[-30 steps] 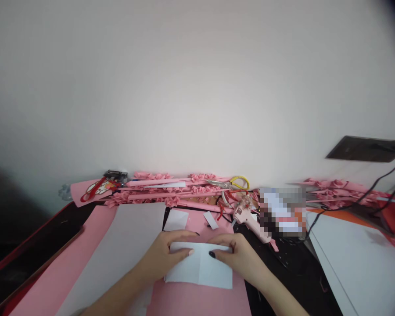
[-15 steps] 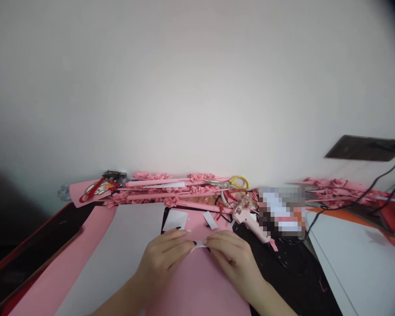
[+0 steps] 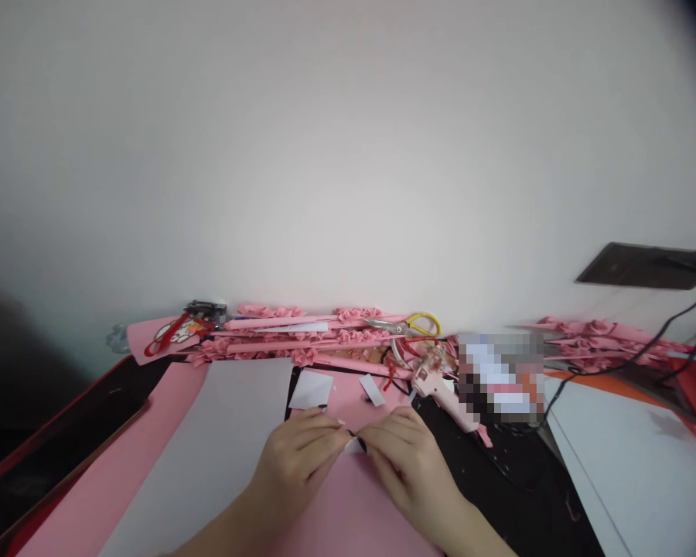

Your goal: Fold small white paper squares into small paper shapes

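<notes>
A small piece of white paper (image 3: 353,446) is pinched between my two hands over a pink sheet (image 3: 348,514). My left hand (image 3: 301,456) grips its left end, fingertips together; my right hand (image 3: 409,456) grips the right end with thumb and fingers closed. The fingertips of both hands nearly meet, and most of the paper is hidden behind them. Just beyond the hands lie a white paper square (image 3: 312,389) and a narrow white strip (image 3: 373,391), both on the pink sheet.
A pink glue gun (image 3: 446,398) rests on the black surface (image 3: 499,472). Yellow-handled scissors (image 3: 409,323) lie among pink paper flowers (image 3: 353,336) along the wall. Large white sheets (image 3: 209,441) flank the pink one. A black cable (image 3: 632,360) runs to a wall plate (image 3: 643,265).
My hands have drawn closer together and slid slightly toward me. The paper between them now shows a white flap below the fingertips. The view has shifted a little.
</notes>
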The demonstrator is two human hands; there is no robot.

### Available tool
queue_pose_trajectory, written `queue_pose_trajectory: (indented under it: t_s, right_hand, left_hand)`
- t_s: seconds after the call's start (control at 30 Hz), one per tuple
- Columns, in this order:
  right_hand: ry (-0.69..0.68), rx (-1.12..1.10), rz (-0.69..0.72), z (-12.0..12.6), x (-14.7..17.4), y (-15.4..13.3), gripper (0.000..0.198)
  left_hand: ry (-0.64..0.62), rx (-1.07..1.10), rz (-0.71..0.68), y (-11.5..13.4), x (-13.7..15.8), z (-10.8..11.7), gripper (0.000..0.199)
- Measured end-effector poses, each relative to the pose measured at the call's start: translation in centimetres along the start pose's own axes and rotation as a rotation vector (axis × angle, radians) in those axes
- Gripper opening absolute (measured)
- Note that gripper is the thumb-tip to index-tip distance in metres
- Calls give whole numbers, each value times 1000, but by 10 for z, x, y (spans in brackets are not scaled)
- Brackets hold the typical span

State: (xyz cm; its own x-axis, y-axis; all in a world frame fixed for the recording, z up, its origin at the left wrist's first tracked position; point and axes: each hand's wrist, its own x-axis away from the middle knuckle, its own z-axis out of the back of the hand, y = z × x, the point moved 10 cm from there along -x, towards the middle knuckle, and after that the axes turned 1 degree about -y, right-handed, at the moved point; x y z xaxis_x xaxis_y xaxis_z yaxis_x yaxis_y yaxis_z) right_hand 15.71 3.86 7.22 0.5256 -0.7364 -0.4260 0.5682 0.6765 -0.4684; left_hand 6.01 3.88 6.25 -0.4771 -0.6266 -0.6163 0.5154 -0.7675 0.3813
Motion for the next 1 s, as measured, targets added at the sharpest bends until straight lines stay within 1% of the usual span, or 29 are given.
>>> queue_pose_trajectory:
  t_s: [0.1,0.27,0.33,0.4,0.47,0.5,0.57,0.6,0.63,0.67,0.7,0.77,0.93,1.0]
  right_hand:
    - [19,-18,-43,6,3,12,25]
    - [139,-9,-158,30,11,45,25]
    - [205,11,-241,42,15,59,24]
    - [303,3,-344,54,21,70,23]
    - [356,-60,-392,57,24,72,22]
    - [325,-114,-376,52,22,68,23]
    - [215,-218,-320,35,16,56,26]
    - [150,-258,-305,25,13,51,22]
    - [112,-286,-295,19,12,47,18]
    - [94,-298,-291,15,12,45,18]
    - [95,-298,-289,15,12,44,20]
    - [140,-274,-296,21,13,47,20]
    - [227,-225,-349,35,19,60,20]
    - [250,-226,-367,38,20,64,20]
  left_hand:
    - [24,3,42,-7,1,3,24]
    - [46,18,131,-24,2,6,20]
    - [60,40,181,-30,2,10,19]
    - [97,71,248,-37,3,15,18]
    - [107,121,300,-40,2,17,16]
    - [91,155,311,-40,2,15,15]
    - [33,236,318,-37,-1,8,16]
    - [2,277,321,-35,-2,4,16]
    - [-25,316,330,-34,-2,1,17]
    - [-46,349,347,-34,-2,-2,17]
    - [-57,373,372,-36,-2,-4,17]
    - [-52,399,442,-44,0,-4,17]
    - [13,422,581,-64,8,2,16]
    - [62,403,632,-72,12,7,16]
